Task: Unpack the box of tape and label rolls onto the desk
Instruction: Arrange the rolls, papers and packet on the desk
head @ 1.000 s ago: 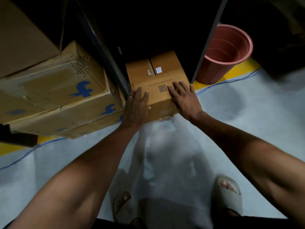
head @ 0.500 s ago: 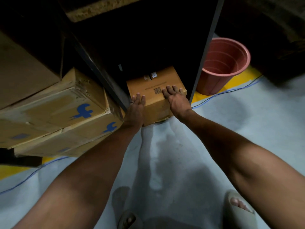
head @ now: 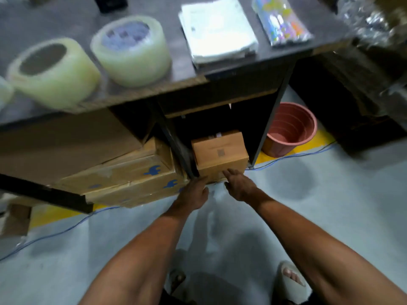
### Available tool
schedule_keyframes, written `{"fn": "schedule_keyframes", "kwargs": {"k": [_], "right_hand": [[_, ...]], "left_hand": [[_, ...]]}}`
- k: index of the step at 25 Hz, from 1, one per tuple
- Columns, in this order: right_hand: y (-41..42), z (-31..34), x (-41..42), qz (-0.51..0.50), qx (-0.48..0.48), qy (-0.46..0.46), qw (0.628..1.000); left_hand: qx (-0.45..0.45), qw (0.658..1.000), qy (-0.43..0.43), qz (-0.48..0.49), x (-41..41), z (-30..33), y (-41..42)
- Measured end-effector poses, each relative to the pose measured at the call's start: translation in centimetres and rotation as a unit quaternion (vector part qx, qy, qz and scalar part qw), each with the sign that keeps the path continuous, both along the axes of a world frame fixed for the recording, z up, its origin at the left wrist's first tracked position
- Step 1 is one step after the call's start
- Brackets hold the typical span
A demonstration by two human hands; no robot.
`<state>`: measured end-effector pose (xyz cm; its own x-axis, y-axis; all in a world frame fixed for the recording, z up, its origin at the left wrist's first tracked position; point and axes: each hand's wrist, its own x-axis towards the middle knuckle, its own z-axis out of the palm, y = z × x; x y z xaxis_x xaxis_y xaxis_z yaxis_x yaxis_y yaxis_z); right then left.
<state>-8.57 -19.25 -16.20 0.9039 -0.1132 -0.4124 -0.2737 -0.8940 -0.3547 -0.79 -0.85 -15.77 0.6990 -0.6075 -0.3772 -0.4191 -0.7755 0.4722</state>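
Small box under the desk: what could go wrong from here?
1. The small box sits tight between the desk's dark uprights and could catch on them if moved.
2. Left hand and right hand are only at its front edge, neither with a clear grip.
3. Tape rolls stand near the desk edge; a jolt might topple one.

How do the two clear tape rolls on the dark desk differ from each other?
The left clear tape roll shows an empty, dark core hole; the right clear tape roll has a bluish printed label across its core. The left one sits nearer the front edge of the dark desk, the right one further back. The left one appears slightly tilted, the right one flat. Both are wide, pale translucent rolls, blurred by camera motion.
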Motion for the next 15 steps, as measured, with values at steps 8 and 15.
{"fn": "schedule_keyframes", "kwargs": {"k": [8, 15], "right_hand": [[8.8, 22.0, -2.9, -0.050, 0.073, 0.059, 0.994], [16.0, 38.7, 0.8, -0.103, 0.175, -0.001, 0.979]], "left_hand": [[0.040, 0.990, 0.102, 0.088, -3.9, 21.5, 8.0], [-0.056, 0.989, 0.047, 0.130, -0.2, 38.3, 14.7]]}}
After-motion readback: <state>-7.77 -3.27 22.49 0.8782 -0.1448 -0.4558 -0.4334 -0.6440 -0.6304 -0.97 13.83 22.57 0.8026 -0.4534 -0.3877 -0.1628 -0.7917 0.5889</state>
